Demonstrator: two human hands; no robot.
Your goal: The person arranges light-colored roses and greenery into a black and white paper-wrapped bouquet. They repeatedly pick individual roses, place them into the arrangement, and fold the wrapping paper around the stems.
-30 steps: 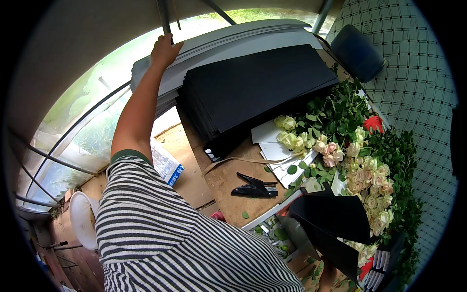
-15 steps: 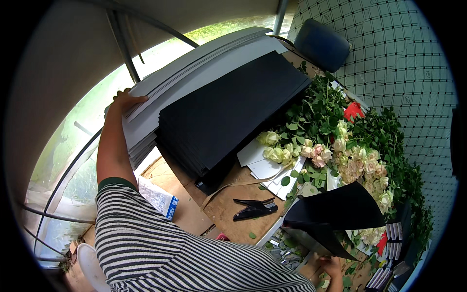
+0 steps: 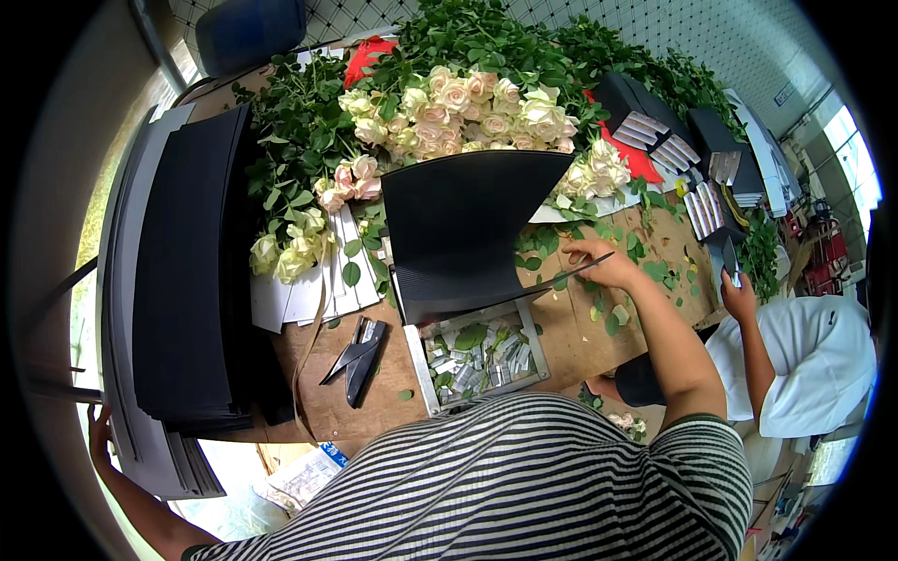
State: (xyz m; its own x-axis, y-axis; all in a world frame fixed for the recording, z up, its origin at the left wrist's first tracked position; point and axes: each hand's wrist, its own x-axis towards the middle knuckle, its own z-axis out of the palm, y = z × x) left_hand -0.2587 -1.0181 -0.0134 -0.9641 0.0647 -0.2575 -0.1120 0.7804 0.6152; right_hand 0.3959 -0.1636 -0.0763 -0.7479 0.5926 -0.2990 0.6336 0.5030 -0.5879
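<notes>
My left hand is at the near outer edge of the stacked grey-white boards, fingers apart. The black boards lie on top of them. My right hand has loosely curled fingers on the edge of a bent black sheet, which stands over a metal tray of silvery pieces and leaves. A black stapler lies left of the tray. Pale roses with dense foliage cover the back of the table, beside white sheets and a tan strap.
At right, a person in white has a hand holding a dark, silvery item. Black packs and red material are at back right. A blue drum stands beyond the wooden table.
The view has swung right, bringing the other person into sight. My left hand has moved down along the board stack toward me. My right hand has risen into fuller view beside the black sheet.
</notes>
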